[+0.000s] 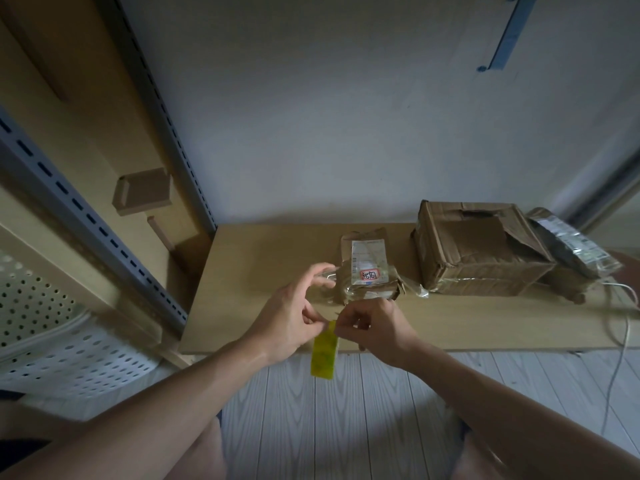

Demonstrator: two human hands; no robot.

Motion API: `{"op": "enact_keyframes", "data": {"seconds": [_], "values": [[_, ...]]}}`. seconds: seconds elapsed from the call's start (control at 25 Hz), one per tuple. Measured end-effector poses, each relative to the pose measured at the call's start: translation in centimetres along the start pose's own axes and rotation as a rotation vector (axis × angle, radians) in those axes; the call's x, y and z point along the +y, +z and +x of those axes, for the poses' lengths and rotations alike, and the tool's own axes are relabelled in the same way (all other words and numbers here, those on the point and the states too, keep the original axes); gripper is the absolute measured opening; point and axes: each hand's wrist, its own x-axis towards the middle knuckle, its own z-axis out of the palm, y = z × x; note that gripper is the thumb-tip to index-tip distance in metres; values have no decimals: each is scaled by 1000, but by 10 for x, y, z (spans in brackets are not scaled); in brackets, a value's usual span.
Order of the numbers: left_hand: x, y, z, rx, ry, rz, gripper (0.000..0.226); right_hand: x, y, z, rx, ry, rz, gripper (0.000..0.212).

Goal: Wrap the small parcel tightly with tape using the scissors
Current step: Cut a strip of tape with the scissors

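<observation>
A small brown parcel (369,271) with a white label and a red-marked sticker lies on the low wooden board (263,251), partly covered in clear tape. In front of it both hands meet over the board's front edge. My left hand (294,317) and my right hand (374,327) each pinch the top end of a yellow strip of tape (324,351), which hangs down between them. The other fingers of my left hand are spread toward the parcel. A clear tape roll (325,275) seems to sit just left of the parcel. No scissors are visible.
A larger torn cardboard box (481,251) stands right of the parcel, with a grey plastic mailer bag (571,244) leaning on its right side. A white cable (623,327) trails off the board's right end. Metal shelving uprights (104,230) and a perforated white panel (52,334) stand at the left.
</observation>
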Motion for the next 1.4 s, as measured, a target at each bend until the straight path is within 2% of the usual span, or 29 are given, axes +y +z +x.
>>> {"op": "enact_keyframes", "data": {"seconds": [0.2,0.36,0.64,0.8,1.08,1.2,1.4], "values": [[-4,2,-9,-18,-37,-25,88,0,8,-6,-47,-33,-79,23],[-11,11,-19,-46,-68,-41,87,8,14,-14,-90,-30,-53,16],[-25,30,-30,-36,-110,-88,88,19,33,-30,-97,175,175,25],[-32,38,-29,-15,-145,-122,91,27,43,-28,-93,131,11,9],[-30,42,-23,-3,-152,-62,77,41,53,-14,-74,105,-98,10],[-33,43,-19,20,-167,17,75,42,56,-7,-98,97,-93,10],[-35,46,-18,7,-188,17,74,49,57,-1,-167,104,-102,9]]}}
